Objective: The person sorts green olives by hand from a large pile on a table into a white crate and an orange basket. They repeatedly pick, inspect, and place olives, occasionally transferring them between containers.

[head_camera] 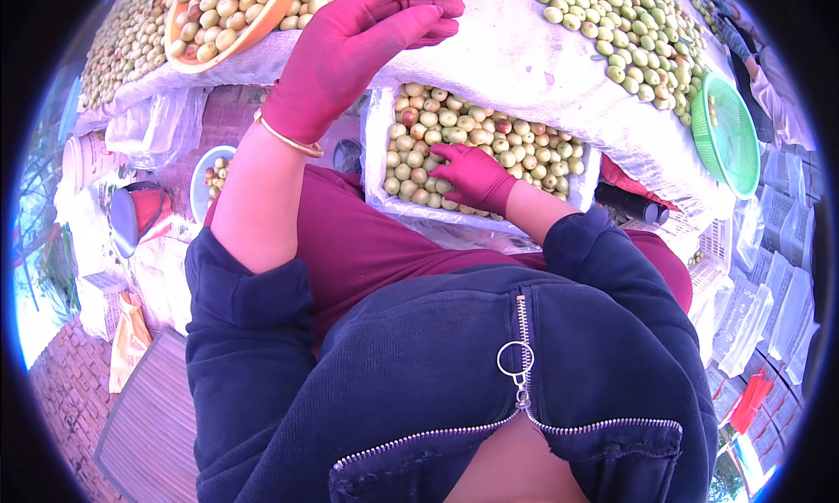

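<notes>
My left hand [359,57], in a dark pink glove, is raised above the edge of the white cloth [491,51]. Its fingers point right and lie close together; whether anything is in them cannot be told. In a matching glove, my right hand [475,178] rests with spread fingers on round green and reddish fruits [482,136]. These fruits fill a white lined crate [429,212] in front of my lap. Up on the cloth, an orange basket [252,37] of similar fruits tilts behind the raised hand.
Loose green fruits [623,31] are heaped at the upper right, beside a green plastic basket [724,136]. A blue-rimmed bowl [196,182] with small fruits stands at left. Lined crates [741,313] stand at far right, and a co-worker's sleeve [777,90] shows above them.
</notes>
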Tool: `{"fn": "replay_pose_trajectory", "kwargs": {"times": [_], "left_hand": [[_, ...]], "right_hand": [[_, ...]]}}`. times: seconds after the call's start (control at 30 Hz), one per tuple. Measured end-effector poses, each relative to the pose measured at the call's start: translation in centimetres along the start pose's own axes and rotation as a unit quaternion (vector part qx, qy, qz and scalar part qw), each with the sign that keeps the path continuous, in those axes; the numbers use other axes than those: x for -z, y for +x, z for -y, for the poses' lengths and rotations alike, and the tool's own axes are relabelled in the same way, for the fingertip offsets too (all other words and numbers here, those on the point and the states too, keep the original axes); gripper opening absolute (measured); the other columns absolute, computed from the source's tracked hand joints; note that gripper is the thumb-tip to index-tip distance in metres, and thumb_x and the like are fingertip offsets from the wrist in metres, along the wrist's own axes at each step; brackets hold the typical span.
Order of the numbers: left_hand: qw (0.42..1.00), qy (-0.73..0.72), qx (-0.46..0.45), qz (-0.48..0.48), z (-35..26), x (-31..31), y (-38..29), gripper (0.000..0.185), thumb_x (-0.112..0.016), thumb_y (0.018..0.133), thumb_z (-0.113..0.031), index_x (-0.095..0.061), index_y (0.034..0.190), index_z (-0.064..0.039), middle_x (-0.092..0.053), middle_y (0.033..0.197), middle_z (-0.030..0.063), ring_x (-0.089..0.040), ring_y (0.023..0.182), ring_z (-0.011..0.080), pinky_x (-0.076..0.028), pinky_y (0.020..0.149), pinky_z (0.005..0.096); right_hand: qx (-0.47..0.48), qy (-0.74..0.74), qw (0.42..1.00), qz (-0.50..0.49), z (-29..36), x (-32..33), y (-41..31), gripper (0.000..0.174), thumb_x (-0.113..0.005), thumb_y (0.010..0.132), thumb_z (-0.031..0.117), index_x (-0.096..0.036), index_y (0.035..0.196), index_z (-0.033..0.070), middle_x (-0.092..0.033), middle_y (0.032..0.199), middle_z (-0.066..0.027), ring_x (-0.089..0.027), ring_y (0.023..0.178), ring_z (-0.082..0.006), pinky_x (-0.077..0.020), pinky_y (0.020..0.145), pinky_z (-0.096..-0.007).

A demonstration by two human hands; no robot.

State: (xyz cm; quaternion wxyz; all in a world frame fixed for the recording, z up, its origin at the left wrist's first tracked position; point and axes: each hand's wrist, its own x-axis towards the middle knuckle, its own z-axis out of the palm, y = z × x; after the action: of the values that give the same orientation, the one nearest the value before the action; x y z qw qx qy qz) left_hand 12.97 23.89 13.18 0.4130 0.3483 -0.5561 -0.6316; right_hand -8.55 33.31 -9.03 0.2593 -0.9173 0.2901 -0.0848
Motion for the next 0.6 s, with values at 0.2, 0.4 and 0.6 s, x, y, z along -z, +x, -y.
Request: {"fn": "replay_pose_trajectory", "kwargs": {"times": [0.2,0.4,0.6], "left_hand": [[0.999,-0.023,-0.026,-0.002,-0.5,0.0,-0.5,0.039,-0.056,0.099,-0.013,-0.052,0.134,0.003,-0.063,0.122,0.0134,-0.062,0.112,0.0208,-0.049,0.099,0.0337],[0.996,0.014,-0.076,-0.039,-0.7,0.0,-0.3,0.035,-0.052,0.099,-0.016,-0.056,0.129,0.002,-0.066,0.117,0.0145,-0.066,0.106,0.0225,-0.050,0.097,0.0344],[0.972,-0.196,-0.037,-0.126,0.5,2.2,0.1,0.045,-0.052,0.099,-0.019,-0.046,0.136,0.005,-0.060,0.123,0.0184,-0.064,0.110,0.0265,-0.053,0.097,0.0389]], "right_hand": [[0.020,0.013,0.999,0.033,0.2,-1.5,-0.1,0.021,-0.066,0.071,0.007,-0.068,0.092,0.011,-0.059,0.112,-0.0096,-0.059,0.100,-0.0304,-0.0540,0.073,-0.0412],[-0.020,0.087,0.995,0.033,1.2,-0.8,1.4,0.018,-0.063,0.077,0.008,-0.068,0.094,0.010,-0.061,0.100,-0.0112,-0.060,0.091,-0.0320,-0.0520,0.075,-0.0419],[0.106,0.090,0.989,0.050,3.6,-1.3,4.6,0.033,-0.059,0.082,0.002,-0.066,0.112,0.012,-0.059,0.125,-0.0155,-0.058,0.115,-0.0331,-0.0486,0.096,-0.0401]]}}
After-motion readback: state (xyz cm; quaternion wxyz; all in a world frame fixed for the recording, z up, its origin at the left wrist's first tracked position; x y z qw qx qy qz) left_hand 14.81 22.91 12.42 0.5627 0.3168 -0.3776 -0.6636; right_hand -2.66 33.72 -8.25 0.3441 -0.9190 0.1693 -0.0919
